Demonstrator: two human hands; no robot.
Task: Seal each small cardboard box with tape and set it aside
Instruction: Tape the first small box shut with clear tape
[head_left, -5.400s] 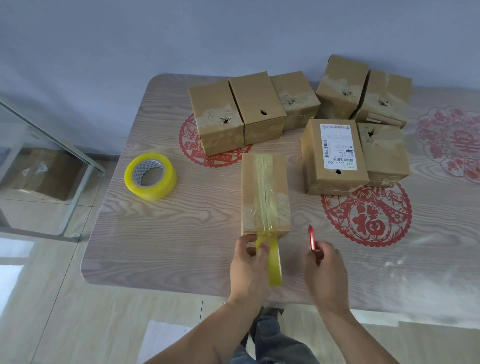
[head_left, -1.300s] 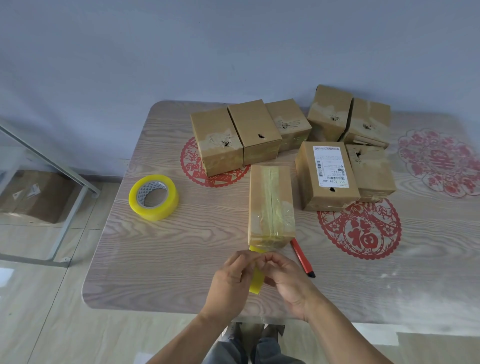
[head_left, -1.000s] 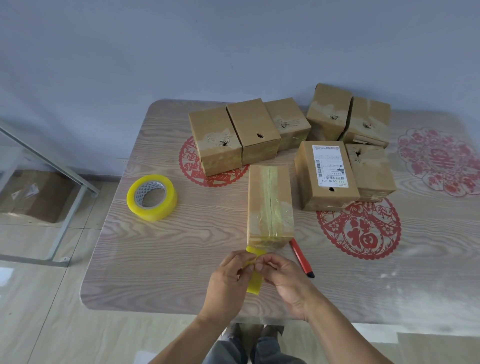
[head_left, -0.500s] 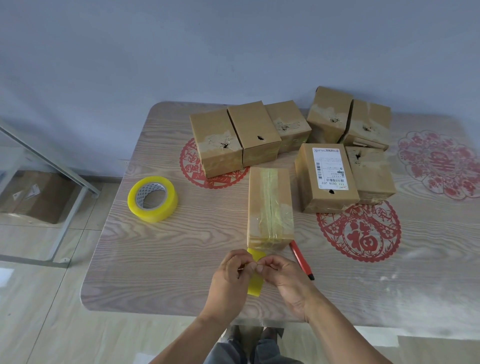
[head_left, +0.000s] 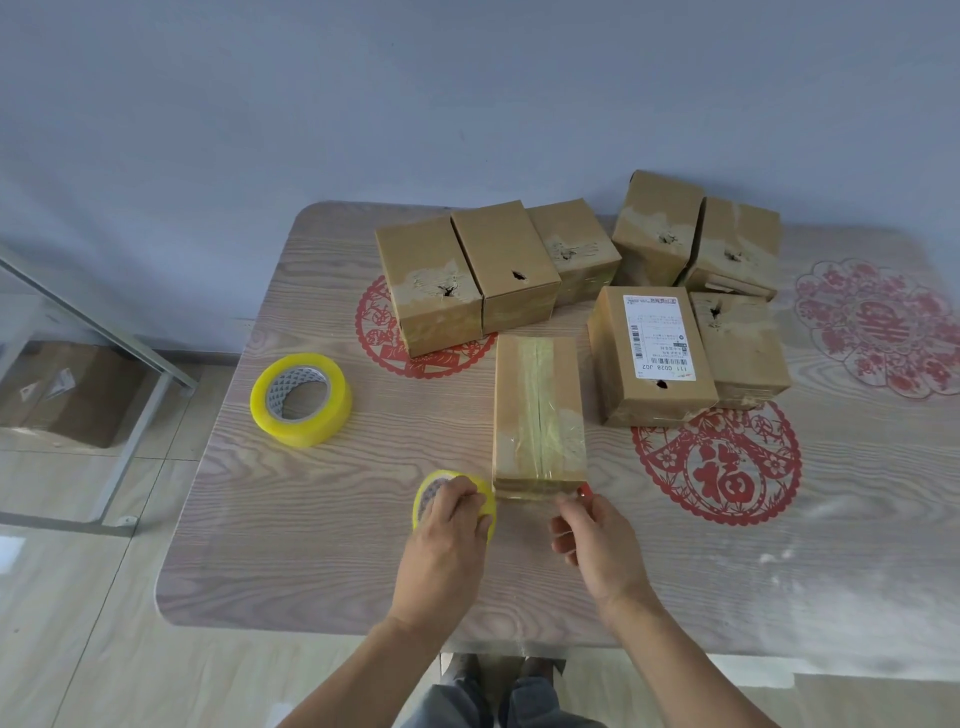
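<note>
A small cardboard box (head_left: 537, 415) lies lengthwise in front of me with yellowish tape along its top seam. My left hand (head_left: 447, 540) grips a small yellow tape roll (head_left: 431, 488) just left of the box's near end. My right hand (head_left: 597, 551) pinches the free end of a clear tape strip (head_left: 524, 496) stretched from the roll across the box's near end. A red cutter (head_left: 585, 488) shows only as a tip above my right fingers.
A larger yellow tape roll (head_left: 301, 397) lies on the wooden table (head_left: 311, 545) to the left. Several other cardboard boxes (head_left: 649, 353) cluster at the back, among red paper-cut decals (head_left: 717, 467). A metal frame (head_left: 130, 364) stands beyond the left edge.
My hands were together at the tape roll in front of the box. They have moved apart: the left took the roll to the left, the right drew the tape end to the right.
</note>
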